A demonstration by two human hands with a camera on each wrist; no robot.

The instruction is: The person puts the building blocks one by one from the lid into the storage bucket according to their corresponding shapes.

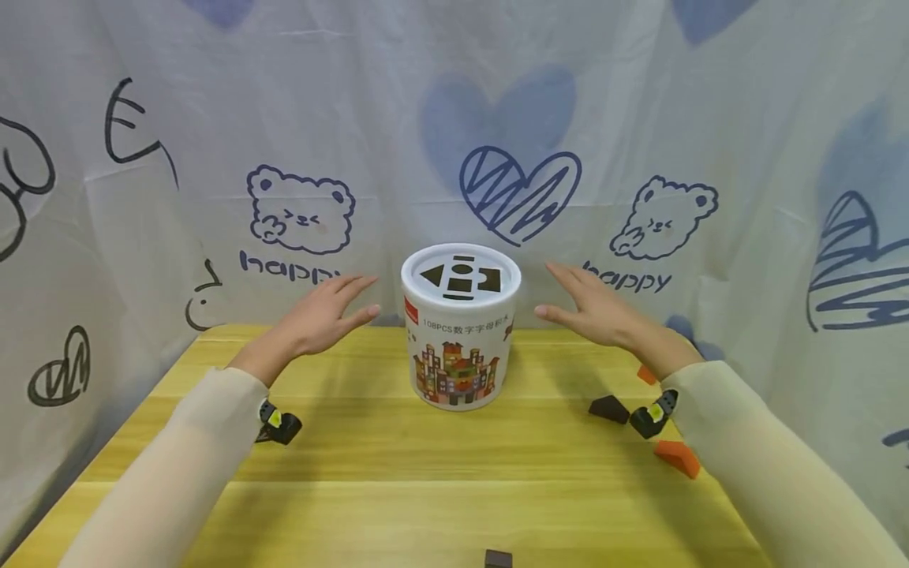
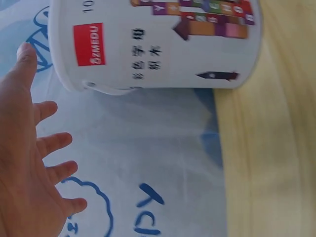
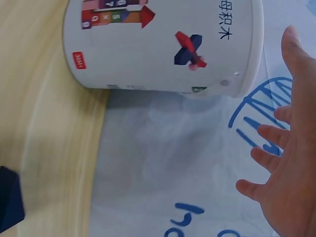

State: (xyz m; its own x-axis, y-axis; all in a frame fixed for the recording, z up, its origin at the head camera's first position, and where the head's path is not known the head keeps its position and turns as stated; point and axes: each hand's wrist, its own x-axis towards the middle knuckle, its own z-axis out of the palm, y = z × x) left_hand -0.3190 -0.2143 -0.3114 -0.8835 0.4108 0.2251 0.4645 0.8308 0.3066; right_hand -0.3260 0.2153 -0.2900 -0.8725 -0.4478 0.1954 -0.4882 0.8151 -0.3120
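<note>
The left hand (image 1: 325, 315) and right hand (image 1: 598, 312) stand spread left and right of the bucket (image 1: 460, 347), not touching; level, matching palms would likely steady it best.

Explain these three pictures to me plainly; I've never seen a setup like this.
There is no robot: the left hand and right hand are a person's own, bare, with a small camera on each wrist. The wide picture comes from a camera worn on the head; the other two come from the wrists. On the wooden table stands a white bucket with shaped holes in its lid. To its right lie a black block and two orange blocks; a brown block shows at the bottom edge. Neither hand holds anything.
</note>
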